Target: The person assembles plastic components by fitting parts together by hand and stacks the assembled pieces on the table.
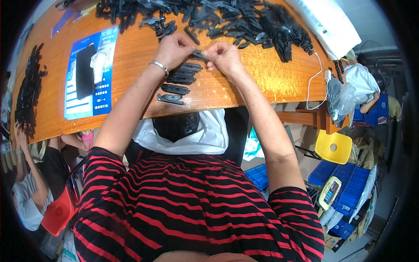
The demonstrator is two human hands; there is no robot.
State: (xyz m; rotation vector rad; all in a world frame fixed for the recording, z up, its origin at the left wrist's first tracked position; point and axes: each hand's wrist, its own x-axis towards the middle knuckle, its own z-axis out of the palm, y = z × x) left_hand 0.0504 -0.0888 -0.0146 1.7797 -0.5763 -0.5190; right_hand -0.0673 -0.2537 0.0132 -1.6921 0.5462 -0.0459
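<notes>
Where fingers [205, 53] meet, black part [199, 54] pinched

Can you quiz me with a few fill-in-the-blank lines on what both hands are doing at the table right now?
1. Both hands, left hand and right hand, pinch one small ____ plastic part between them.
2. The bracelet sits on the ____ wrist.
3. The big pile of parts lies on the ____ side of the wooden table from the person.

Missing words: black; left; far

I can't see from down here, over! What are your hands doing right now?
Left hand and right hand both pinching one small black plastic part. Stack of black parts just below. Big pile of black parts beyond on wooden table. Nothing blocking.
</notes>
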